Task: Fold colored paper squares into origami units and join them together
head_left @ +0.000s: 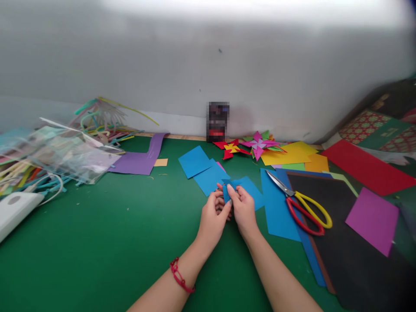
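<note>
Both forearms reach in from the near side of the green surface [113, 242]. The left hand [212, 212] and right hand [244, 210] meet around its middle, toward the far edge, fingers curled and thumbs pressed, together clamped on a small folded blue paper [225, 195]. Toward the far left corner, a clear plastic bag [87, 158] lies among colourful stems [19, 175]; its pale contents are too blurred to identify. At the far right corner sits a patterned box [367, 130], its inside hidden.
</note>
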`<state>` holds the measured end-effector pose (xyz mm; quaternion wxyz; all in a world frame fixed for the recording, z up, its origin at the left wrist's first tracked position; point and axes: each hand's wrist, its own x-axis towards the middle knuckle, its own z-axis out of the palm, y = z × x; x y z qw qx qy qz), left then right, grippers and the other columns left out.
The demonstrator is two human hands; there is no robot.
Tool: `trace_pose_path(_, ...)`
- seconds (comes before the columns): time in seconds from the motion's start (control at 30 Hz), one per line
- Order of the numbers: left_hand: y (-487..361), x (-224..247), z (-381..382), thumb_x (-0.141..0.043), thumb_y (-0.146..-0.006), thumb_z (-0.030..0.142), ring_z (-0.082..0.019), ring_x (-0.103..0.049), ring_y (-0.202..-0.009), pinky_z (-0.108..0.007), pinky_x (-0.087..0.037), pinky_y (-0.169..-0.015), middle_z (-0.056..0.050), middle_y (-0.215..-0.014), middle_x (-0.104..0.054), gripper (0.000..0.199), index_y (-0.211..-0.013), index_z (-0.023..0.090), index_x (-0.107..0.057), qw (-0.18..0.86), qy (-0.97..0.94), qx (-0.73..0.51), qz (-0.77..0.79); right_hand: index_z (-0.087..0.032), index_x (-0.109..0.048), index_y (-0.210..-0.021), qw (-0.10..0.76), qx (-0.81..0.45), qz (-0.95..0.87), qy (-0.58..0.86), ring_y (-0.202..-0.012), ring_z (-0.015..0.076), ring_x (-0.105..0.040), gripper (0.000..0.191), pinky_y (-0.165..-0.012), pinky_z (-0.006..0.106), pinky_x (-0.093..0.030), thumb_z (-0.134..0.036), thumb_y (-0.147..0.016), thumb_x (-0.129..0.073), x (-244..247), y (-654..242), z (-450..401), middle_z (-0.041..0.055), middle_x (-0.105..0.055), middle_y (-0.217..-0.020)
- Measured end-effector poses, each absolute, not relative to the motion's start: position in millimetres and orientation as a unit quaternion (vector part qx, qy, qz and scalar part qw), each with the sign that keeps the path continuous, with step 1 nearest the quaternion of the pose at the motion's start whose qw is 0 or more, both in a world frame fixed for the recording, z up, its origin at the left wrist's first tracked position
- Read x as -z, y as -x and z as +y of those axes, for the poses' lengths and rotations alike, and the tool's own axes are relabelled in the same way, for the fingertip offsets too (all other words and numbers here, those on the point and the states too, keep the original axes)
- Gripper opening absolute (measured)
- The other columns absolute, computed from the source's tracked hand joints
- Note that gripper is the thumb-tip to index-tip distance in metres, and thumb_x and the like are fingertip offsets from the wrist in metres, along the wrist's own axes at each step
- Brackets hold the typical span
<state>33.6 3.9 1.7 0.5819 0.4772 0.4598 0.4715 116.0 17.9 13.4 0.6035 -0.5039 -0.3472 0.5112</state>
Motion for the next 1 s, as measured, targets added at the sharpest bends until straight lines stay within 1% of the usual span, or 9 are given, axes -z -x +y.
trace_pose_path(0.13, -30, -4, 5, -0.053, -0.077, 0.027, -0.013, -0.058, -0.065, -0.023, -0.048, -0.057, -0.002, -0.075, -0.057, 0.029, -0.102, 0.016, -0.043, 0.560, -0.503, -0.468, 0.462, -0.021, -0.036, -0.062, 0.609, -0.531, -0.335, 0.485, -0.042, 0.0098, -0.050, 0.031, -0.035, 0.019, -0.034, -0.040, -0.075, -0.056, -15, -114, 17, -0.0027, -0.059, -0.057)
trace_pose_path(0.3, -26, -8, 4, -0.044, -0.083, 0.029, -0.014, -0.059, -0.071, -0.026, -0.047, -0.065, -0.004, -0.081, -0.059, 0.026, -0.106, 0.017, -0.044, 0.516, -0.541, -0.455, 0.483, -0.021, -0.034, -0.058, 0.614, -0.554, -0.312, 0.467, -0.031, 0.0060, -0.035, 0.033, -0.031, 0.018, -0.027, -0.036, -0.073, -0.060, -13, -116, 17, -0.0098, -0.043, -0.039)
trace_pose_path(0.37, -25, -10, 4, -0.042, -0.084, 0.029, -0.014, -0.059, -0.073, -0.026, -0.046, -0.067, -0.005, -0.084, -0.060, 0.026, -0.106, 0.017, -0.046, 0.496, -0.553, -0.452, 0.493, -0.020, -0.041, -0.062, 0.619, -0.556, -0.317, 0.456, -0.034, 0.0062, -0.038, 0.026, -0.033, 0.019, -0.031, -0.034, -0.074, -0.060, -13, -117, 18, -0.0075, -0.051, -0.044)
trace_pose_path(0.43, -24, -11, 4, -0.040, -0.085, 0.029, -0.014, -0.059, -0.072, -0.027, -0.046, -0.068, -0.005, -0.085, -0.060, 0.026, -0.106, 0.017, -0.046, 0.487, -0.559, -0.452, 0.495, -0.017, -0.051, -0.071, 0.618, -0.558, -0.328, 0.446, -0.039, 0.0075, -0.045, 0.019, -0.037, 0.021, -0.036, -0.034, -0.073, -0.060, -15, -118, 18, -0.0007, -0.064, -0.061)
trace_pose_path(0.5, -24, -13, 5, -0.040, -0.085, 0.029, -0.014, -0.059, -0.071, -0.027, -0.045, -0.069, -0.005, -0.086, -0.060, 0.025, -0.105, 0.017, -0.047, 0.480, -0.563, -0.456, 0.495, -0.015, -0.056, -0.075, 0.617, -0.561, -0.327, 0.445, -0.048, 0.0109, -0.054, 0.020, -0.042, 0.023, -0.041, -0.034, -0.073, -0.059, -16, -118, 18, 0.0058, -0.068, -0.076)
trace_pose_path(0.57, -23, -15, 5, -0.044, -0.083, 0.029, -0.015, -0.059, -0.074, -0.027, -0.044, -0.070, -0.005, -0.088, -0.061, 0.023, -0.102, 0.018, -0.049, 0.460, -0.570, -0.461, 0.501, -0.015, -0.056, -0.070, 0.618, -0.565, -0.314, 0.447, -0.060, 0.0158, -0.060, 0.020, -0.047, 0.024, -0.044, -0.035, -0.073, -0.059, -16, -117, 19, 0.0076, -0.068, -0.078)
trace_pose_path(0.67, -20, -17, 5, -0.050, -0.079, 0.031, -0.016, -0.057, -0.077, -0.026, -0.043, -0.069, -0.003, -0.088, -0.061, 0.020, -0.096, 0.020, -0.052, 0.422, -0.590, -0.448, 0.522, -0.017, -0.053, -0.064, 0.619, -0.574, -0.298, 0.445, -0.070, 0.0200, -0.063, 0.022, -0.051, 0.026, -0.047, -0.036, -0.072, -0.060, -13, -115, 19, 0.0061, -0.068, -0.071)
trace_pose_path(0.87, -18, -15, 4, -0.041, -0.083, 0.037, -0.014, -0.052, -0.059, -0.022, -0.036, -0.056, -0.001, -0.067, -0.058, 0.024, -0.095, 0.021, -0.055, 0.401, -0.631, -0.396, 0.533, -0.019, -0.045, -0.054, 0.601, -0.589, -0.298, 0.450, -0.055, 0.0158, -0.061, 0.029, -0.044, 0.024, -0.046, -0.035, -0.071, -0.061, -12, -113, 18, -0.0004, -0.062, -0.054)
trace_pose_path(1.0, -19, -13, 2, -0.036, -0.085, 0.038, -0.012, -0.047, -0.049, -0.021, -0.033, -0.050, 0.001, -0.057, -0.052, 0.027, -0.089, 0.019, -0.056, 0.410, -0.631, -0.396, 0.527, -0.020, -0.041, -0.054, 0.585, -0.602, -0.300, 0.453, -0.041, 0.0135, -0.055, 0.033, -0.032, 0.023, -0.038, -0.042, -0.071, -0.059, -17, -110, 17, 0.0007, -0.065, -0.058)
